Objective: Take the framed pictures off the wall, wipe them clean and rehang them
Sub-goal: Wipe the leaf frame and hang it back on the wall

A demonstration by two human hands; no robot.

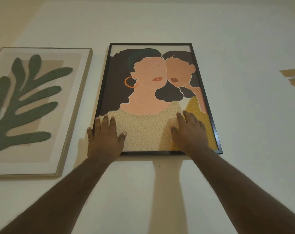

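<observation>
A: Entry. Black-framed portrait [153,92] hangs on the wall [244,48], two figures, tufted yellow jumpers along the lower part. It sits directly under both hands, its bottom rail level with the wrists.

B: Step in hand?

A: Judgement only: either lifting it off its hook or settling it back. Cannot tell which from this view; hook hidden behind the frame.

B: Method note?

A: Move the grip from the picture face to the frame's two side rails, low down, and lift straight up before pulling away, so the hanger clears. Keep it level; pressing on the tufted surface risks flattening or soiling it.

B: Hands?

A: Left hand [104,137] lies flat, fingers straight and spread, across the lower left corner; its outer fingers overlap the frame edge onto bare wall. Right hand [189,130] lies flat on the lower right of the face, fingers straight and close together. Neither curls round anything; both press or rest only.

B: Surroundings?

A: Left of the left hand, a pale-framed leaf print [33,107], just beside the portrait, apart. Far right of the right hand, two tan patches [293,76] on the wall, nature unclear
</observation>
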